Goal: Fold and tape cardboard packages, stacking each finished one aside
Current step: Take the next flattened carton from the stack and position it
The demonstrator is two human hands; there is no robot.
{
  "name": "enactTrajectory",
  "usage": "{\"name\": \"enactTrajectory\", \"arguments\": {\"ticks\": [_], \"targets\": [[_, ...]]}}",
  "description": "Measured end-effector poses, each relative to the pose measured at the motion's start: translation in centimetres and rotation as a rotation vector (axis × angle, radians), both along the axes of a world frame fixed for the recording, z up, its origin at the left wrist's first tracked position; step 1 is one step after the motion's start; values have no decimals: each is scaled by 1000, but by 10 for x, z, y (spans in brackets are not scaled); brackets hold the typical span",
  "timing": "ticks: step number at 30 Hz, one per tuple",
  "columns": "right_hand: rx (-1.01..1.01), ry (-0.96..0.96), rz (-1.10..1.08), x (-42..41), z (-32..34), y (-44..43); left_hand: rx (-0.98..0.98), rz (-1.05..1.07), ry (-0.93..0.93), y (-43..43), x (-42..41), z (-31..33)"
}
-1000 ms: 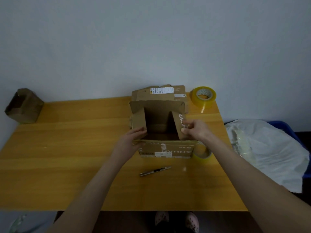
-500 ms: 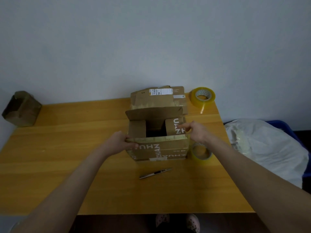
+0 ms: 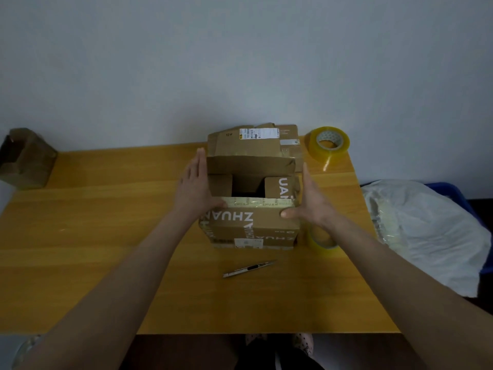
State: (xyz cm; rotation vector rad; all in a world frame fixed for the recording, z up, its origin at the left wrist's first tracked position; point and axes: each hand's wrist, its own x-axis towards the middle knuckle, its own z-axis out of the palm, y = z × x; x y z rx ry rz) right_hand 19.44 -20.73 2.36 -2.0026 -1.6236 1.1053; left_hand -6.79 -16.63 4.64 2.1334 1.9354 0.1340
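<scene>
A brown cardboard box [image 3: 250, 228] printed with white letters stands in the middle of the wooden table [image 3: 106, 236]. Its two side flaps are folded in, and the near and far flaps lie partly down with a dark gap between them. My left hand [image 3: 194, 188] lies flat against the box's left side, thumb on the near flap. My right hand [image 3: 306, 204] presses the right side, thumb on the near flap's corner. A roll of clear tape [image 3: 320, 239] lies just right of the box, partly behind my right wrist.
Another cardboard box [image 3: 256, 141] with a white label sits behind the first one. A second tape roll [image 3: 329, 144] stands at the table's far right corner. A utility knife [image 3: 248, 268] lies near the front. A small brown box [image 3: 25, 158] is far left, a white plastic bag [image 3: 426, 231] right.
The side flaps went from upright to folded in, and the near flap came down over them. Both hands moved from the flaps to the outer sides of the box.
</scene>
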Motion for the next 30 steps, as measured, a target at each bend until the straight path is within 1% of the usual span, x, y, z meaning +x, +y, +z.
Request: {"name": "enactTrajectory", "arguments": {"ticks": [3,4,6,8,11,15,16,23,30], "targets": [[17,-92,23,-5,3,2,89,-65,72,6,-3,1],[18,-108,39,-6,3,3,92,-103,78,5,-5,-1],[5,-149,76,-5,1,4,6,-172,65,-4,-8,-11],[0,-202,110,-5,-1,4,-95,-196,89,-14,-5,-22],[6,-236,132,-8,-4,3,-180,-147,75,-21,4,-30],[-69,-109,87,-13,-7,-6,-225,-89,20,-24,10,-27],[-82,-107,90,-14,-7,-7,-225,-89,19,-25,11,-26],[-93,-162,81,-10,-14,-16,-226,-102,-28,-31,15,-28],[-115,-199,159,-14,-14,-20,-242,62,-201,-38,11,-26]]}}
